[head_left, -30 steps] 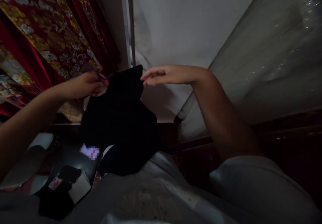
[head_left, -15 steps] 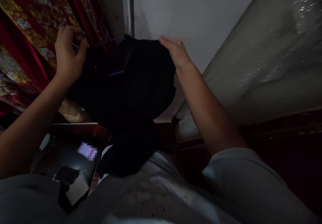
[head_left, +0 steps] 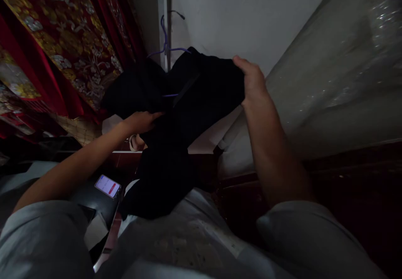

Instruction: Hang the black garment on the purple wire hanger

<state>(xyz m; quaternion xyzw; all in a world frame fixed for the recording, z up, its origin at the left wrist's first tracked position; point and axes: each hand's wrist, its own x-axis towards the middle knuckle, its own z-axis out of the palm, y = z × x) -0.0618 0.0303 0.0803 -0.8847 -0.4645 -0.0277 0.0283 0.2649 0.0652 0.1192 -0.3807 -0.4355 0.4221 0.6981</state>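
Observation:
A black garment (head_left: 204, 99) hangs on a thin purple hanger (head_left: 166, 47), whose neck and upper bars show above the collar opening. A short purple stretch of the hanger also shows inside the opening. My right hand (head_left: 253, 78) grips the garment's shoulder at the upper right, thumb on top. Lower down at the front, my left hand (head_left: 143, 122) is on the cloth, one finger stretched along it. Its other fingers are partly lost in the dark fabric and seem closed on it. The lower part of the garment drapes toward my lap.
Red curtain-like cloth (head_left: 72, 32) with gold and silver embroidery hangs at the left. Behind the hanger rises a pale wall (head_left: 232, 15). A large plastic-wrapped bundle (head_left: 333, 74) leans at the right. A lit phone (head_left: 107, 186) lies on a dark surface at lower left, near a pale box (head_left: 96, 231).
My left hand has left the upper left side by the hanger and come down to the garment's front. My right hand and the shoulder it holds have shifted right. The hanger's hook now shows.

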